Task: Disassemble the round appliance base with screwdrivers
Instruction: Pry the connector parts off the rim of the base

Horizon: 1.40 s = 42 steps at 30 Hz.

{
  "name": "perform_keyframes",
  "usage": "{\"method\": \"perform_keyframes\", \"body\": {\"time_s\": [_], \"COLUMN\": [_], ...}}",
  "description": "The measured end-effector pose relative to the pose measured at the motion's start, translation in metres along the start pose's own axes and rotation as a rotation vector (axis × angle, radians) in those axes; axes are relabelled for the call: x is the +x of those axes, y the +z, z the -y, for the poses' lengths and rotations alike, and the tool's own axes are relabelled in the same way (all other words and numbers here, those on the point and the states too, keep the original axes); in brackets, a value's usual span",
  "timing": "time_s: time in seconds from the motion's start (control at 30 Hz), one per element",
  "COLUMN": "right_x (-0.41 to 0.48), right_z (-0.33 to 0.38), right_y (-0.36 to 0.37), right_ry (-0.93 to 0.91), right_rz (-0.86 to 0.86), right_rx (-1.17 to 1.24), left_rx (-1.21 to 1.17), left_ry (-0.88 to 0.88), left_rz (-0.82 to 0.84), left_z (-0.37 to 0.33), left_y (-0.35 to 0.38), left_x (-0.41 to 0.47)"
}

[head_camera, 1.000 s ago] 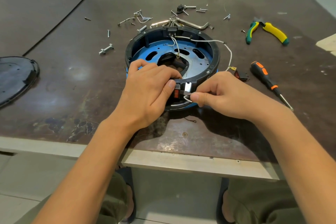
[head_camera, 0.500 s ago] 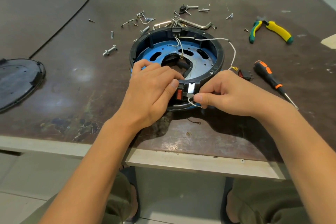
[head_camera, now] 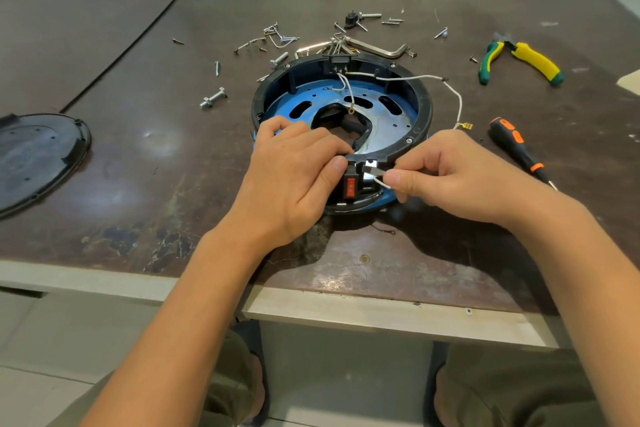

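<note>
The round appliance base [head_camera: 420, 104], a black ring with a blue metal plate inside, lies open side up in the middle of the table. My left hand [head_camera: 291, 177] grips its near rim, thumb beside a red rocker switch [head_camera: 350, 188] set in the rim. My right hand [head_camera: 450, 177] pinches a white wire [head_camera: 381, 183] with a metal terminal just right of that switch. Another white wire [head_camera: 453, 94] loops out of the ring to the right. An orange-and-black screwdriver [head_camera: 519, 149] lies to the right of my right hand.
Loose screws and bolts [head_camera: 277, 36] and a bent metal bar [head_camera: 381, 49] lie behind the base. Green-and-yellow pliers [head_camera: 519, 61] rest at the far right. A black round cover [head_camera: 34, 156] sits at the left. The table's front edge [head_camera: 346, 308] runs under my forearms.
My right hand has drawn the white wire and its terminal slightly right, away from the switch. My left hand stays on the rim.
</note>
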State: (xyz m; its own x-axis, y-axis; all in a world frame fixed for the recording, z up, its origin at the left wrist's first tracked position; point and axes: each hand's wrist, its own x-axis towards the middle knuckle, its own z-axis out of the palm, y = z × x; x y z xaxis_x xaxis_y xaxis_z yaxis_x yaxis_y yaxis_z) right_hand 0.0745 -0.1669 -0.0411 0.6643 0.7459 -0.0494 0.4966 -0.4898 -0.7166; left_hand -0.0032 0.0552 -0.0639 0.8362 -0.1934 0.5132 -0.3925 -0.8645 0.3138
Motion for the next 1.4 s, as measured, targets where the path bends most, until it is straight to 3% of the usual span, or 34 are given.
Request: {"method": "perform_keyframes", "body": {"time_s": [0.17,0.4,0.57,0.77,0.97,1.13,1.4], "right_x": [-0.004,-0.006,-0.005,-0.003,-0.004,-0.014,-0.016], "right_z": [0.011,0.04,0.055,0.055,0.052,0.041,-0.021], "right_y": [-0.003,0.006,0.027,0.032,0.03,-0.006,-0.034], "right_ry": [0.002,-0.073,0.037,0.118,0.129,0.179,0.312], "right_rz": [-0.008,-0.321,-0.252,-0.393,-0.327,-0.212,-0.365], "right_rx": [-0.018,0.064,-0.079,-0.298,-0.24,-0.072,-0.083], "left_rx": [0.002,0.08,0.123,0.176,0.165,0.015,0.079], "left_ry": [-0.005,0.001,-0.018,-0.038,-0.06,-0.075,-0.04], "left_rz": [-0.017,0.008,-0.012,-0.013,-0.024,-0.008,0.021], "left_z": [0.001,-0.004,-0.01,-0.013,-0.013,-0.005,0.009], "left_y": [0.0,0.0,0.002,0.004,0.006,0.003,-0.005], "left_x": [0.0,0.0,0.002,0.003,0.004,0.003,-0.003]}}
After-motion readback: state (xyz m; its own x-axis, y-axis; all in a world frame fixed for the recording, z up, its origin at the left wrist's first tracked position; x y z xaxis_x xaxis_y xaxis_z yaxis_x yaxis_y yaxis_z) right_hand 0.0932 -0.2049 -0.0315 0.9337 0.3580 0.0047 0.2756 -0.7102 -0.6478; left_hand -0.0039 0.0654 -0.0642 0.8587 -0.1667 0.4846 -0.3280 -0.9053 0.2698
